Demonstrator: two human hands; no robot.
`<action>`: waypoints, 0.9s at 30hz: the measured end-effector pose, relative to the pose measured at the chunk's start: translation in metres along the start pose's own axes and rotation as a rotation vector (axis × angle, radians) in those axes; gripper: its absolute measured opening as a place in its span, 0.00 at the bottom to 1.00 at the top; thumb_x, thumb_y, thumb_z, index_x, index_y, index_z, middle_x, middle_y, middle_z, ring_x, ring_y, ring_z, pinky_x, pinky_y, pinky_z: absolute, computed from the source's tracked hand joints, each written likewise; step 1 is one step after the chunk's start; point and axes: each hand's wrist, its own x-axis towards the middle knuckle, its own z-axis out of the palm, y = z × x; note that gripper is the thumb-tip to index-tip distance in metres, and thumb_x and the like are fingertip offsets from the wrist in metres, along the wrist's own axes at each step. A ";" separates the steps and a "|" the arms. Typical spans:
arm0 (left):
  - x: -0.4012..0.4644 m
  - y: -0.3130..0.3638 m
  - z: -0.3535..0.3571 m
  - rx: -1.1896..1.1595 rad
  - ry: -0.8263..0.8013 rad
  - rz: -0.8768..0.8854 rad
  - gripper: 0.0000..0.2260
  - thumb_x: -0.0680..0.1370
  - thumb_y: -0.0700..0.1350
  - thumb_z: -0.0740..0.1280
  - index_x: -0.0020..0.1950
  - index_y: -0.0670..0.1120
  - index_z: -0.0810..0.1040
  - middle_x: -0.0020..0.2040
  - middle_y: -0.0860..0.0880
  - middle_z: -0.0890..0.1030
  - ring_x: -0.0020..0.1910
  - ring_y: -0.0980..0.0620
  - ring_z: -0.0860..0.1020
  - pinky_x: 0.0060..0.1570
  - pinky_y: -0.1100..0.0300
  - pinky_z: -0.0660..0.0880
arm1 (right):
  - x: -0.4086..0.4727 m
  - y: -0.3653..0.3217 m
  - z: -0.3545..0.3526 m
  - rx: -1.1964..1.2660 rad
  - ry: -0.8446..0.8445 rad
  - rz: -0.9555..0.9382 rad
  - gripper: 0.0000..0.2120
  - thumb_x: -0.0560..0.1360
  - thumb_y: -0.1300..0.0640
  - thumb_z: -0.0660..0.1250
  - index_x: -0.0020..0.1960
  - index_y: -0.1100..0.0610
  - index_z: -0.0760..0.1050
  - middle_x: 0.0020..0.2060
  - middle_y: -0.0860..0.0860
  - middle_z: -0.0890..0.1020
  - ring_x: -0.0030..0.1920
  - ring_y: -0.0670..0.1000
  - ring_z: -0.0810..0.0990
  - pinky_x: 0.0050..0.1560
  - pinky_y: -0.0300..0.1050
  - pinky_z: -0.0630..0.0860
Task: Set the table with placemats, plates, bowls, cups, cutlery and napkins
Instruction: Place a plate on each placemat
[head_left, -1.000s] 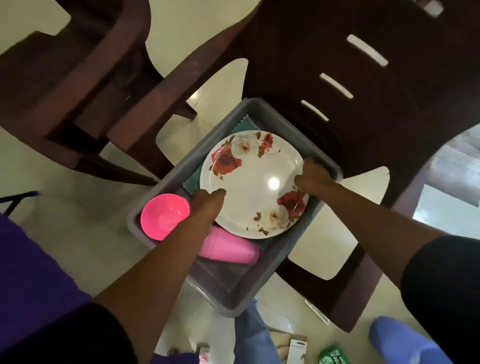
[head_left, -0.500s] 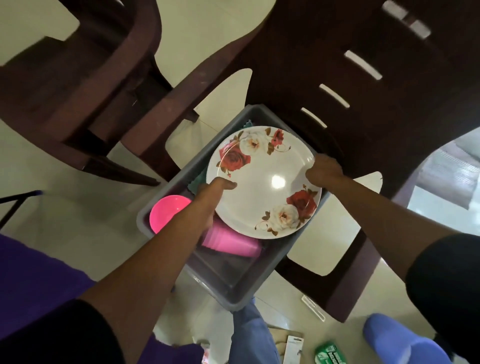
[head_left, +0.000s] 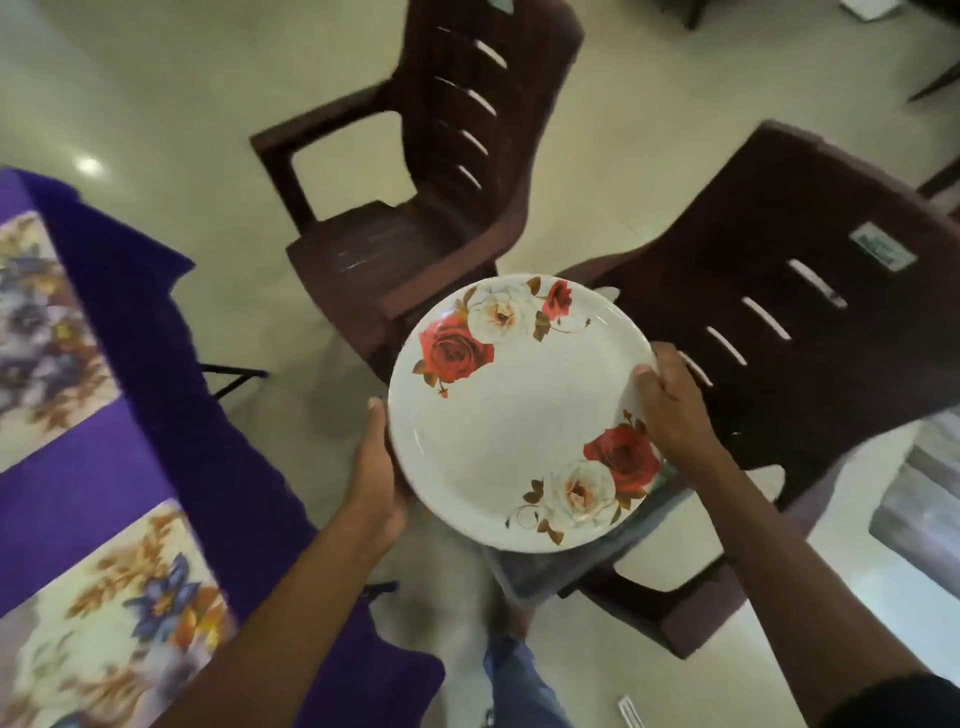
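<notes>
A white plate (head_left: 514, 410) with red and white roses is held in the air, face up, above the floor and a chair. My left hand (head_left: 376, 467) grips its left rim from below, thumb up along the edge. My right hand (head_left: 670, 405) grips the right rim with the thumb on top. The table (head_left: 130, 457) at the left has a purple cloth, and two floral placemats lie on it: one (head_left: 41, 332) farther away, one (head_left: 114, 623) nearer. A corner of the grey tub (head_left: 540, 574) shows under the plate; its contents are hidden.
Two dark brown plastic chairs stand ahead: one (head_left: 436, 197) at top centre, one (head_left: 795, 338) at the right with the tub on its seat. The floor is pale tile. My blue trouser leg (head_left: 519, 680) shows at the bottom.
Both hands have lifted the plate up out of the grey tub. The view has swung left, so the table with its placemats has come into sight.
</notes>
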 end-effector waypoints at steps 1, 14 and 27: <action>-0.014 0.007 -0.023 -0.046 0.015 0.034 0.29 0.85 0.66 0.48 0.67 0.53 0.82 0.63 0.46 0.85 0.62 0.43 0.83 0.64 0.42 0.77 | -0.009 -0.019 0.014 0.025 -0.020 -0.050 0.09 0.86 0.55 0.56 0.64 0.52 0.71 0.49 0.46 0.77 0.48 0.44 0.77 0.42 0.42 0.73; -0.177 -0.036 -0.244 -0.688 0.321 0.310 0.34 0.72 0.73 0.61 0.67 0.51 0.79 0.67 0.45 0.82 0.62 0.39 0.82 0.61 0.41 0.79 | -0.143 -0.154 0.214 0.078 -0.296 -0.317 0.13 0.78 0.49 0.73 0.46 0.57 0.75 0.40 0.52 0.82 0.40 0.51 0.79 0.40 0.47 0.75; -0.242 -0.139 -0.371 -0.986 0.628 0.394 0.35 0.76 0.75 0.57 0.74 0.54 0.75 0.66 0.44 0.83 0.67 0.37 0.78 0.70 0.37 0.71 | -0.260 -0.210 0.345 -0.156 -0.757 -0.626 0.08 0.83 0.50 0.65 0.49 0.52 0.77 0.43 0.49 0.85 0.43 0.50 0.85 0.43 0.51 0.84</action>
